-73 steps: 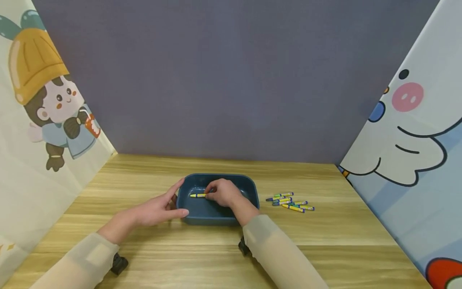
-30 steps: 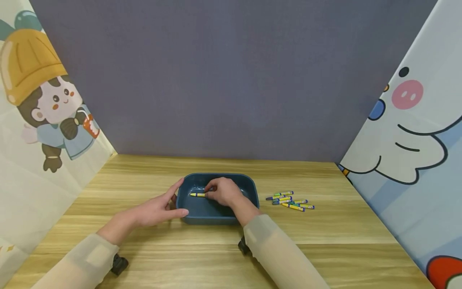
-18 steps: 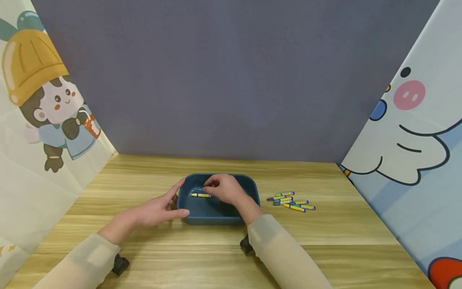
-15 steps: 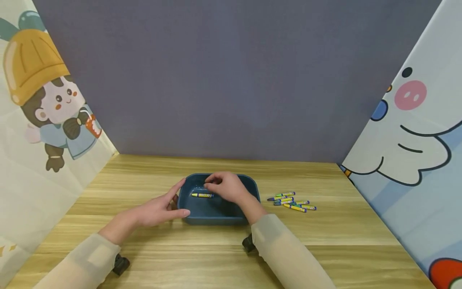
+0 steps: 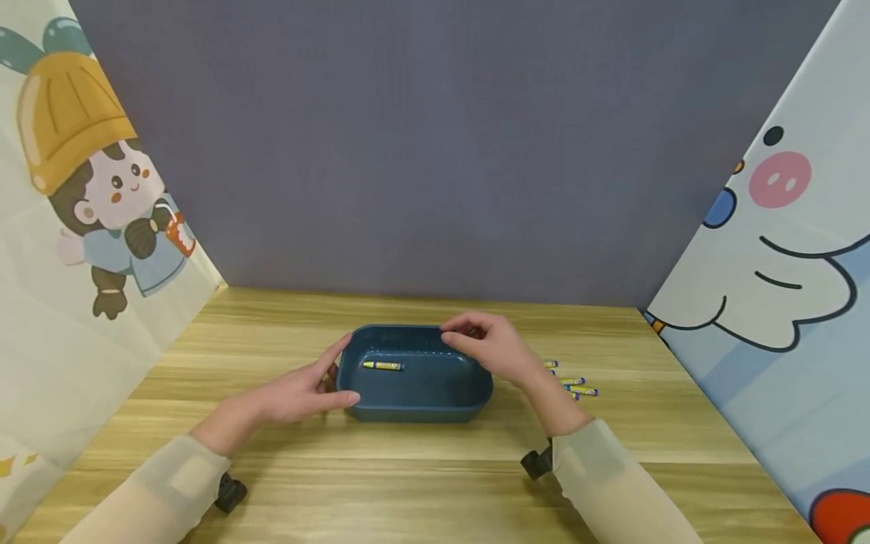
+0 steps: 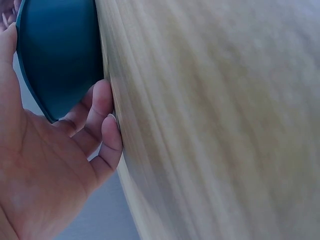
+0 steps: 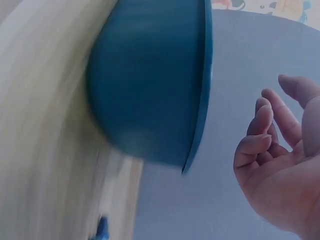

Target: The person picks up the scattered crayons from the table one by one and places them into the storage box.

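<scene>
A dark blue rectangular container (image 5: 421, 414) stands on the table with a single yellow-wrapped crayon (image 5: 384, 366) lying inside it, towards the left. My left hand (image 5: 292, 394) holds the container's left end, index finger at the far side and thumb over the near rim. In the left wrist view, the other fingers (image 6: 102, 100) of that hand bend in low against the container's wall. Above the container's right end is my right hand (image 5: 492, 349), holding nothing, its fingers loosely bent. More crayons (image 5: 583, 391) lie to the right on the table, partly hidden by the right hand and wrist.
The wooden tabletop (image 5: 381, 483) runs back to a grey panel (image 5: 421, 151). Printed cartoon panels rise on the left (image 5: 41, 302) and right (image 5: 802, 363). A black wrist camera (image 5: 537, 462) sits under each sleeve.
My right hand has let go of the crayon inside the container, lifted and moved right over the container's right end. The crayon stays lying inside. My left hand keeps its hold.
</scene>
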Action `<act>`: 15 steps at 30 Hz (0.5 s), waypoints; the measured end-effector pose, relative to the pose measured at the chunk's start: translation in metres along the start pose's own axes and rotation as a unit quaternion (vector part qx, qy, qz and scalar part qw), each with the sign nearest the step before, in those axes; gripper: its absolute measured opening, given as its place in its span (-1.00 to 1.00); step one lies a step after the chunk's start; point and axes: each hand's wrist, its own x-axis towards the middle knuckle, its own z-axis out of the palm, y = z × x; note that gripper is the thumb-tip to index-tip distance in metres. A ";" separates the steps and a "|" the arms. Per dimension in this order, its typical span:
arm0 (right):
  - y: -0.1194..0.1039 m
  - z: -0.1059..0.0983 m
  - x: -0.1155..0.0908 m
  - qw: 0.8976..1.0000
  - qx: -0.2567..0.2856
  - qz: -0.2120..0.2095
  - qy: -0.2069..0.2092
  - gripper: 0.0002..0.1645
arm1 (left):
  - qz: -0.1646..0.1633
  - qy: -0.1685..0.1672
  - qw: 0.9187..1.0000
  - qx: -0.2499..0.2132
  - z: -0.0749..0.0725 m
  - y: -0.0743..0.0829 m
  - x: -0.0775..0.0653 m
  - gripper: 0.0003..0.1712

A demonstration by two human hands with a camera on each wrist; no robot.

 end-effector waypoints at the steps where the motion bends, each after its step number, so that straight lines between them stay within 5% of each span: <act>1: 0.002 -0.005 -0.004 1.000 -0.004 0.003 0.000 -0.70 | 0.001 0.000 1.000 0.000 0.000 0.000 0.000 0.28; 15: 0.040 -0.047 -0.055 0.998 -0.050 0.033 0.009 -0.68 | -0.016 -0.002 1.000 0.003 -0.001 -0.004 0.001 0.28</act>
